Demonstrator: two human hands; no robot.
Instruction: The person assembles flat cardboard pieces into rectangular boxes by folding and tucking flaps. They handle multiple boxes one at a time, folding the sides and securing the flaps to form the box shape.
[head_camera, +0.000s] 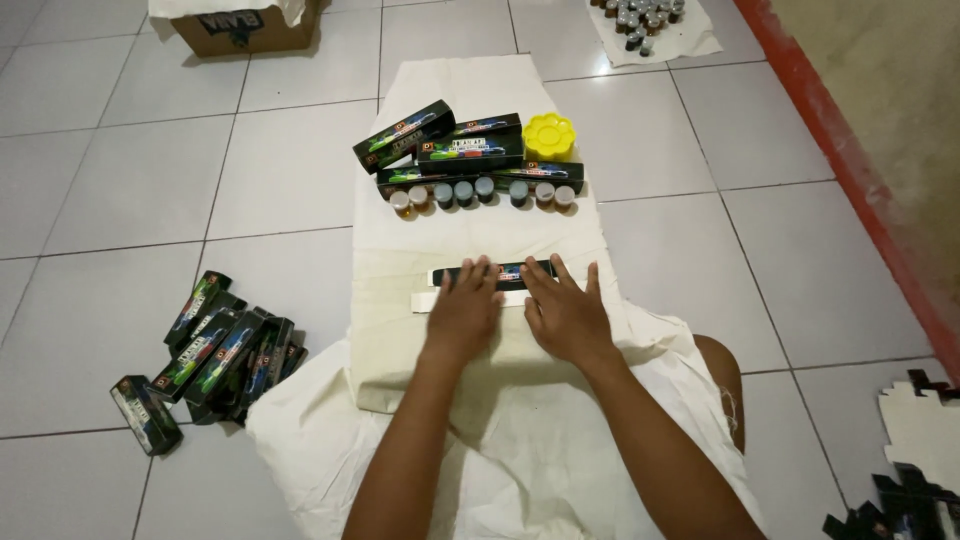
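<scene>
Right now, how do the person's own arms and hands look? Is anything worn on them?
Both forearms are bare: no sleeve reaches into view. The left hand and the right hand wear no gloves, and no ring, watch or bracelet can be seen. The fingers look spread and uncovered. Pale cream cloth covers the lap below the arms.

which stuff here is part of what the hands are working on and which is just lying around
In hand:
- left hand and right hand, pressing on the flat dark box
- white card strip under them
- cream cloth
- row of small paint pots, stacked dark boxes, yellow palette

Lying about:
- pile of dark boxes on the floor
- cardboard carton
- flat cutouts
</scene>
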